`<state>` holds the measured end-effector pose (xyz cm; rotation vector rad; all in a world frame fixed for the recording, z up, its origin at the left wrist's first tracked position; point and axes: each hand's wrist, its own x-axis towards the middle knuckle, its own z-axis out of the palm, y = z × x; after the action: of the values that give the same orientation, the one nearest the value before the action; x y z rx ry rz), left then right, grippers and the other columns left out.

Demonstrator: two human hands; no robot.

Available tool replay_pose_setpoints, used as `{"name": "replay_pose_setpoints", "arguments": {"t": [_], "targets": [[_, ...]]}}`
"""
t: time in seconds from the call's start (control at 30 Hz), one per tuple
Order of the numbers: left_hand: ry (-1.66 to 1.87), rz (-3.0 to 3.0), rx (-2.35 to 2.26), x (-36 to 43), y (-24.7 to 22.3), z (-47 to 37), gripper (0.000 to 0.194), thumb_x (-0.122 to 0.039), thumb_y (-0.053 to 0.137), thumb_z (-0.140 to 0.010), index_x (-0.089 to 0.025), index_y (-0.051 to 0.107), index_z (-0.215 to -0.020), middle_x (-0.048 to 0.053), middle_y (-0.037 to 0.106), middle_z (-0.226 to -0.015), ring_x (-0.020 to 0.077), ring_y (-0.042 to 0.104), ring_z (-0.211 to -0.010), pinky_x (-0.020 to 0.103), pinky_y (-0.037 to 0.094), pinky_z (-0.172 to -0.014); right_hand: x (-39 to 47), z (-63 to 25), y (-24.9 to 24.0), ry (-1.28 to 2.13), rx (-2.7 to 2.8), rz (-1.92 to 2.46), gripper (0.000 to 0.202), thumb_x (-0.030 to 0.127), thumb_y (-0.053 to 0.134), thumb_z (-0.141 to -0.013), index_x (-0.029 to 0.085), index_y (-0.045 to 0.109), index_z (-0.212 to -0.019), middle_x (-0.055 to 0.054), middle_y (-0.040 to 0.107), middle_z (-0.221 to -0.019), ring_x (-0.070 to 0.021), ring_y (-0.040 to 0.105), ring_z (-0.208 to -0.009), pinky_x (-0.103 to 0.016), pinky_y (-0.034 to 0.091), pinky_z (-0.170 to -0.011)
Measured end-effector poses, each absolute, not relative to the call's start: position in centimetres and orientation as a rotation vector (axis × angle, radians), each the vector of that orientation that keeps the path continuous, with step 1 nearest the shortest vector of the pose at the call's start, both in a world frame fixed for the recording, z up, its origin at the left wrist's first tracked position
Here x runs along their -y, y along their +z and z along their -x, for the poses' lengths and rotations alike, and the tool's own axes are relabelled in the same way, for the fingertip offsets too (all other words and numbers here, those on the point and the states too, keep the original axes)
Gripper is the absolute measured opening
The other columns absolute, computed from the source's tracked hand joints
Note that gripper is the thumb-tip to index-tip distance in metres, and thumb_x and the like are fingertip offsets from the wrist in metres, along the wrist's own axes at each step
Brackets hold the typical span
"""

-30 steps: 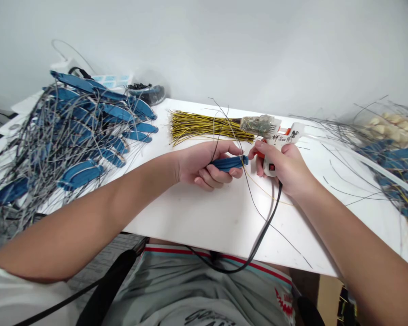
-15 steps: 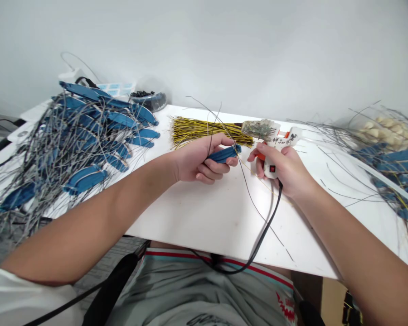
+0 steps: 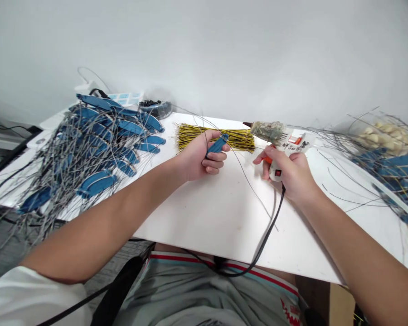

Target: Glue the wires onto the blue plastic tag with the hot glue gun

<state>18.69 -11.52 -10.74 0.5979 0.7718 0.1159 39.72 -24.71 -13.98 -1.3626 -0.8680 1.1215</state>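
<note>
Your left hand (image 3: 200, 158) clamps the blue leaf piece (image 3: 217, 144) just in front of the yellow wire bundle (image 3: 214, 136). To its right, your right hand (image 3: 289, 174) grips the glue gun (image 3: 285, 145) (cord trailing over the table edge (image 3: 224, 253)). Bare tabletop lies between.

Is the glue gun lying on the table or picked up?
Picked up. The right hand holds the glue gun above the white table, nozzle pointing left.
</note>
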Motion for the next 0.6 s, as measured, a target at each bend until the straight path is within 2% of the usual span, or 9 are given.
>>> {"name": "replay_pose_setpoints", "arguments": {"t": [0.33, 0.6], "targets": [[0.121, -0.566, -0.782, 11.8, -10.6, -18.8, 0.043, -0.045, 0.037, -0.103, -0.018, 0.053, -0.074, -0.008, 0.024, -0.054, 0.0077, 0.019, -0.034, 0.018, 0.027, -0.032, 25.0, -39.2, -13.9, 1.278, 0.946, 1.444, 0.04, 0.052, 0.074, -0.095, 0.019, 0.067, -0.074, -0.005, 0.07, -0.071, -0.0137, 0.058, -0.05, -0.029, 0.041, -0.049], [0.113, -0.649, -0.789, 12.5, -10.6, -19.2, 0.043, -0.046, 0.036, -0.104, -0.019, 0.052, -0.075, -0.007, 0.026, -0.055, 0.0086, 0.022, -0.036, 0.019, 0.028, -0.034, 25.0, -38.7, -13.3, 1.315, 0.968, 1.542, 0.046, 0.056, 0.074, -0.092, 0.018, 0.067, -0.067, -0.004, 0.064, -0.058, -0.0125, 0.053, -0.048, -0.026, 0.039, -0.045]]}}
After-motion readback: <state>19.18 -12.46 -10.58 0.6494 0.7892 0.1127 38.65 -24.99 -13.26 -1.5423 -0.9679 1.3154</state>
